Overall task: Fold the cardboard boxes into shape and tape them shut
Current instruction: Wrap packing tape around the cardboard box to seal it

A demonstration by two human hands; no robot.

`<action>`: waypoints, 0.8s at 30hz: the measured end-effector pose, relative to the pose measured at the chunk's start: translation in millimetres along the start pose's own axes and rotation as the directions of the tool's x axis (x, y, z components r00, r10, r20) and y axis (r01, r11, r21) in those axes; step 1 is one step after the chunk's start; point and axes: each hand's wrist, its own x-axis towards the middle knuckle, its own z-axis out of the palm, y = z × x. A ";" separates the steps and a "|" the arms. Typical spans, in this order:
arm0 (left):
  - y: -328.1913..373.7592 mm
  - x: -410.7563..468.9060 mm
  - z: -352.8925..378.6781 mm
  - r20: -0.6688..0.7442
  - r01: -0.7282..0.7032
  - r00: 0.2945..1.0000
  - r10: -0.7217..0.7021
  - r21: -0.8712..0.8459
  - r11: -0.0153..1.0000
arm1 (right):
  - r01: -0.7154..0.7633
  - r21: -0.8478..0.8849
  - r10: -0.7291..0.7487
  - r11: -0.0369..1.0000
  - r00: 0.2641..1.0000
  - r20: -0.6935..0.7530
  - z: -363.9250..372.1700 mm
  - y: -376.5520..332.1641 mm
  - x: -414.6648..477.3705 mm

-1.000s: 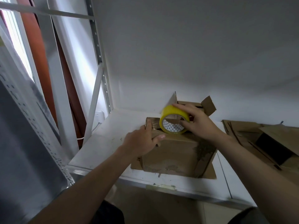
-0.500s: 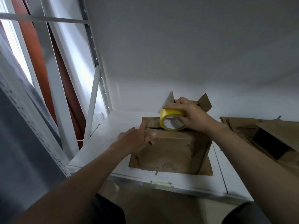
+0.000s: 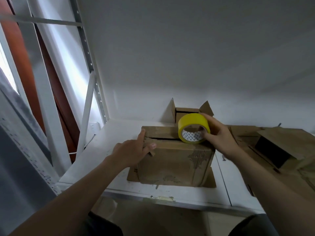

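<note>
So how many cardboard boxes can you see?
3: the closed box under the yellow tape roll, an open-flapped box behind it by the wall, and a partly flattened box on the right. More may lie hidden beneath that one.

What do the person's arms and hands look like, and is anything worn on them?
The left forearm and right forearm are bare to the frame edge, with no sleeves in view. The left hand and right hand are ungloved; no watch, bracelet or ring shows on the visible sides.
</note>
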 end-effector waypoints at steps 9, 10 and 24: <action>-59.3 2.2 -25.5 0.142 -0.053 0.987 0.075 -0.155 0.986 | 0.081 0.230 -0.007 0.970 0.953 -0.304 84.6 7.2 -24.0; -65.9 -0.1 -29.3 0.151 -0.040 0.987 0.064 -0.157 0.987 | 0.082 0.229 -0.010 0.970 0.954 -0.299 95.2 6.0 -24.5; -56.4 -15.4 -32.0 0.012 0.089 0.996 -0.092 0.149 0.985 | 0.110 0.021 -0.108 0.994 0.992 -0.064 78.7 -37.2 6.7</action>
